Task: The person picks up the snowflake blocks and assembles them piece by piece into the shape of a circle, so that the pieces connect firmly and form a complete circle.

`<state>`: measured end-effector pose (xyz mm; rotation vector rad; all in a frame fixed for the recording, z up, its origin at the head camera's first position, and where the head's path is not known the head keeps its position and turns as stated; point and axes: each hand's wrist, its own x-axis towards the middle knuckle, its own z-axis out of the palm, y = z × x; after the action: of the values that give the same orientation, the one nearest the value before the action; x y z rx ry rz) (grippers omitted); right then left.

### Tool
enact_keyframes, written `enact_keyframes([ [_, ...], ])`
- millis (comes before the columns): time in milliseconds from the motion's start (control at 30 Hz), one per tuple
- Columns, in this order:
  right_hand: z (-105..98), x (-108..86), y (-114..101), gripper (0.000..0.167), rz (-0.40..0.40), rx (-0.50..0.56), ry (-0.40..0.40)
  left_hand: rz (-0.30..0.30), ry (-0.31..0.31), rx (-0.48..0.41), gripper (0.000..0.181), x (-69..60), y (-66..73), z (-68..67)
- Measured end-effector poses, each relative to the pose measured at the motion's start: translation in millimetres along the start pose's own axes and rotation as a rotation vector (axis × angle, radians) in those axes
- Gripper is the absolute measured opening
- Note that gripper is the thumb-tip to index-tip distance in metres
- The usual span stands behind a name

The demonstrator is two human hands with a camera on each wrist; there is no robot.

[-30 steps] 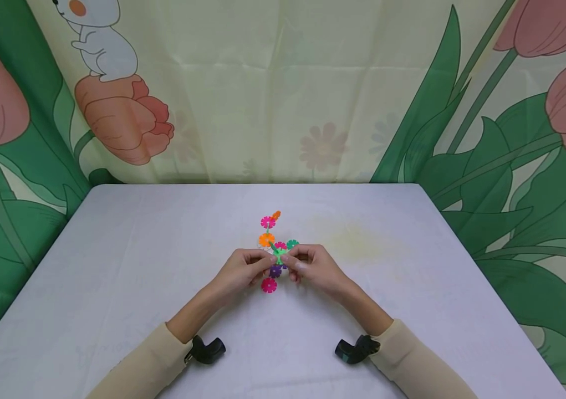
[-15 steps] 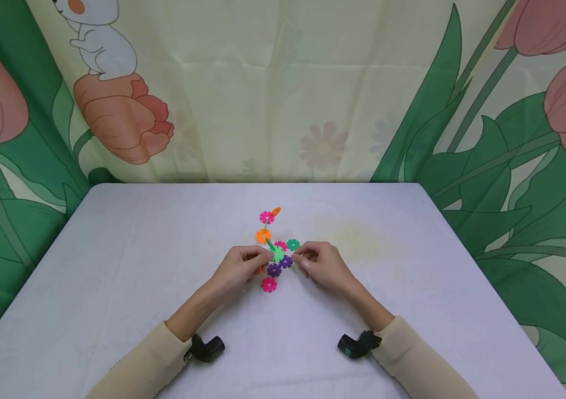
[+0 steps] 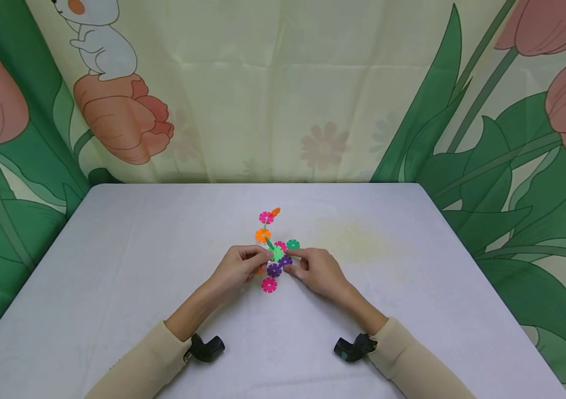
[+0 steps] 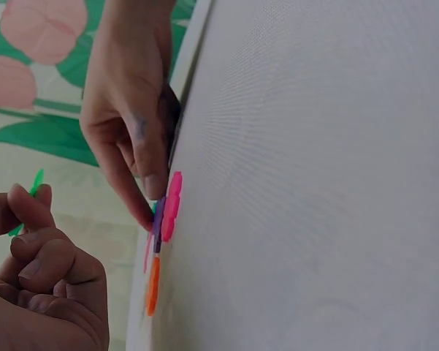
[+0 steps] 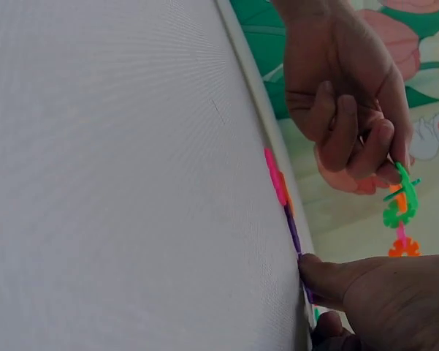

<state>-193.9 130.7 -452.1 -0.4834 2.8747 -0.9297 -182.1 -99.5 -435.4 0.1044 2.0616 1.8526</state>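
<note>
My left hand (image 3: 241, 262) pinches a light green notched disc (image 3: 277, 254), raised above the table in the left wrist view. A chain goes on from it, with a dark green piece, an orange disc (image 3: 263, 235), a pink disc (image 3: 266, 218) and an orange end piece (image 3: 275, 211). My right hand (image 3: 320, 271) has thumb and index finger on opposite edges of a purple disc (image 3: 286, 261) low at the tabletop. Another purple disc (image 3: 274, 270) lies beside it, and a pink disc (image 3: 269, 285) nearer me. How these lower discs join is hard to tell.
A teal disc (image 3: 293, 244) and a pink disc (image 3: 280, 245) lie behind the right fingertips. An orange disc (image 4: 154, 285) is mostly hidden by the left hand in the head view. The white-covered table (image 3: 163, 221) ends at a printed flower curtain (image 3: 243, 111).
The right hand has let go of the light green disc, drawn back rightward, then come down to the purple disc. The chain in the left hand has shifted slightly left and away.
</note>
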Motion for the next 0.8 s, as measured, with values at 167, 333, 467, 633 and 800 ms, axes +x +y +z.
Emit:
enact_keyframes([
  [167, 0, -0.7, -2, 0.036, -0.002, 0.033, 0.008, 0.006, -0.007, -0.011, 0.032, 0.0, -1.9, -1.1],
  [333, -3, -0.3, -4, 0.026, 0.047, 0.116, 0.012, 0.007, -0.008, -0.01, 0.032, -1.0, -2.1, -2.2],
  [467, -8, -1.0, -4, 0.017, 0.083, 0.142, -0.013, 0.003, -0.006, -0.009, 0.032, -0.8, -2.9, -2.6],
  [633, -14, -0.3, -1, 0.01, 0.078, 0.149, -0.043, 0.003, -0.006, -0.007, 0.032, -0.9, -1.6, -3.2],
  [800, -20, -0.2, 3, 0.01, 0.095, 0.213, -0.104, 0.015, -0.01, -0.015, 0.032, -0.1, -0.2, -3.3],
])
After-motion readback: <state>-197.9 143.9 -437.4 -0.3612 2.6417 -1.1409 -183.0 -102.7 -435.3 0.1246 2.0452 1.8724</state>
